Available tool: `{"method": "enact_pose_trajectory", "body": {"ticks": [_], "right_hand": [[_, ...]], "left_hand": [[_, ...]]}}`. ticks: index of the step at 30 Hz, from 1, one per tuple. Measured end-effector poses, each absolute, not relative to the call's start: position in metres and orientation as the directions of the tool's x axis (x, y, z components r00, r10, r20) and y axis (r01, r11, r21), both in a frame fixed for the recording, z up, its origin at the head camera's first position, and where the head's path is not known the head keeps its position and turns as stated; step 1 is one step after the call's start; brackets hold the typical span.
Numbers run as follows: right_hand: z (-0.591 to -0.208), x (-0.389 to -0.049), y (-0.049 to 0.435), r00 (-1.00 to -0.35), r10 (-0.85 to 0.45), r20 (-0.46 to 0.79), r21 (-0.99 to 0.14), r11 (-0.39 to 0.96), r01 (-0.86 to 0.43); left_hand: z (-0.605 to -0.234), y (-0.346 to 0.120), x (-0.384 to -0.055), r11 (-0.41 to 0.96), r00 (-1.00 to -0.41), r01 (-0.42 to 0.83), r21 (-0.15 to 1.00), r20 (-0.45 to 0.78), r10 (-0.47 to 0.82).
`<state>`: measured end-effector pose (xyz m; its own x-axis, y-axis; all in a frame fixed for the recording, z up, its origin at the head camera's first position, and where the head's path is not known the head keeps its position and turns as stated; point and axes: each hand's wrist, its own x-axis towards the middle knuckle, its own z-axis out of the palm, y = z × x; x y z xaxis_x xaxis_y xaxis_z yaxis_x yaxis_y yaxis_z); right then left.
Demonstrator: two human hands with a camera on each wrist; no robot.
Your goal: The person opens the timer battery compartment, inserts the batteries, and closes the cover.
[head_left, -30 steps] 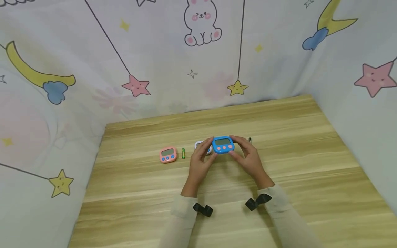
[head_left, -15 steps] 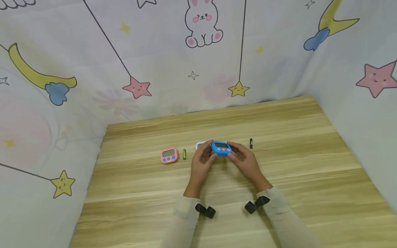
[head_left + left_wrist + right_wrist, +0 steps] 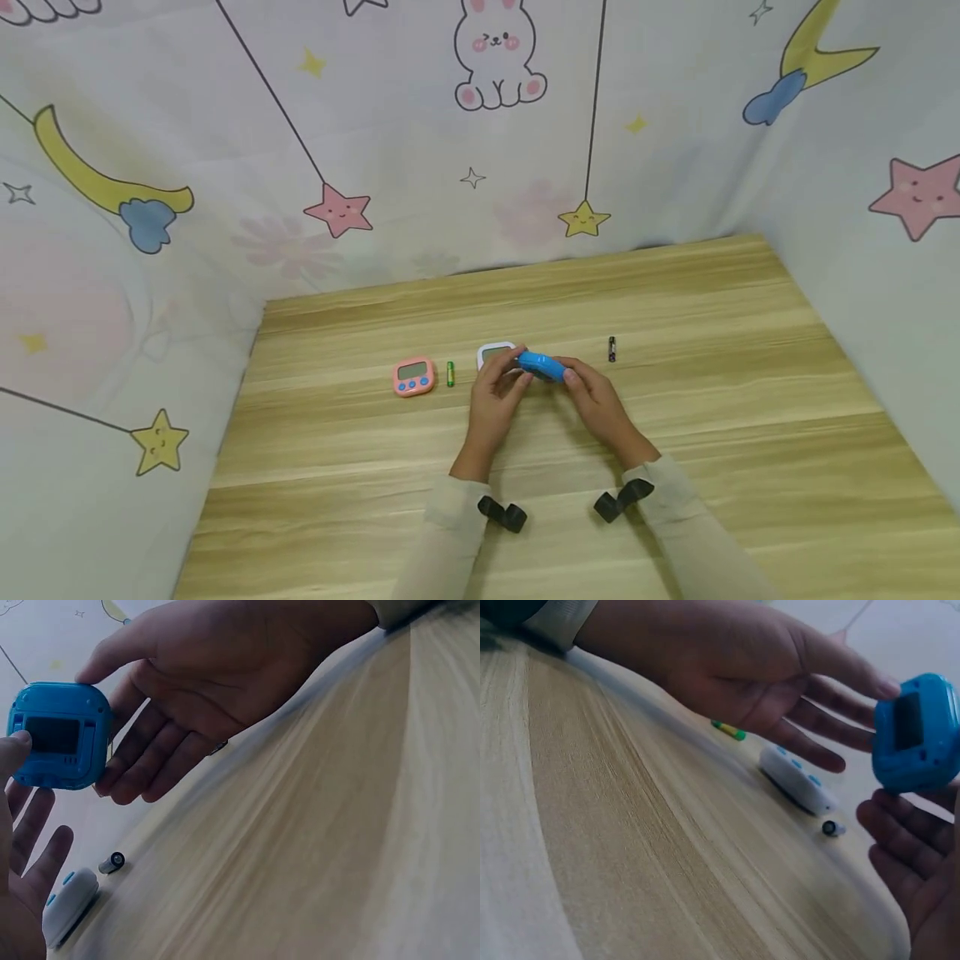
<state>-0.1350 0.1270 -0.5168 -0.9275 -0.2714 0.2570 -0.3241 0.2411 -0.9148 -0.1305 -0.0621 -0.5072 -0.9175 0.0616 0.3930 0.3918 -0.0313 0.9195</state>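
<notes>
Both hands pinch a blue digital timer point(image 3: 543, 366) between them, held over the table. My left hand point(image 3: 492, 408) grips its left end and my right hand point(image 3: 602, 408) its right end. In the head view mainly the timer's blue edge shows. In the left wrist view the back of the blue timer point(image 3: 88, 746) is visible, with a dark rectangular recess; the left thumb point(image 3: 15, 748) lies across it near one side. A white timer point(image 3: 491, 351) lies behind my left hand, which partly covers it. Near it in the right wrist view lies a small battery point(image 3: 833, 829), hidden in the head view.
A pink timer point(image 3: 413, 377) with blue buttons lies on the wooden table point(image 3: 360, 500) to the left. Beside it is a green battery point(image 3: 450, 373). A black battery point(image 3: 612, 348) lies beyond my right hand. Printed cloth point(image 3: 420, 125) hangs behind and along the sides.
The blue timer has been tipped in both hands, so its screen and pink buttons no longer show in the head view. The black battery at right has come out from behind the right hand.
</notes>
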Motion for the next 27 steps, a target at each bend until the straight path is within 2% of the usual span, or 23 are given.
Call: {"method": "enact_pose_trajectory", "body": {"ticks": [6,15,20,23,27], "right_hand": [[-0.53,-0.136,0.129,-0.916,-0.297,0.27,-0.911,0.229,-0.343],[-0.534,-0.137,0.128,-0.902,-0.245,0.355,-0.873,0.259,-0.414],[-0.536,-0.138,0.129,-0.906,-0.27,0.325,-0.892,0.23,-0.389],[-0.536,-0.14,0.126,-0.917,-0.247,0.313,-0.881,0.286,-0.378],[-0.536,-0.144,0.119,-0.924,-0.134,0.358,-0.826,0.415,-0.38]], "left_hand": [[-0.505,-0.053,-0.125,0.008,-0.937,0.347,0.938,0.347,0.029],[-0.504,-0.045,-0.122,-0.049,-0.963,0.269,0.962,0.269,0.007],[-0.505,-0.044,-0.121,-0.054,-0.97,0.237,0.97,0.239,0.034],[-0.506,-0.045,-0.122,-0.026,-0.971,0.234,0.972,0.235,0.031],[-0.507,-0.045,-0.123,-0.035,-0.975,0.221,0.975,0.222,0.028]]}}
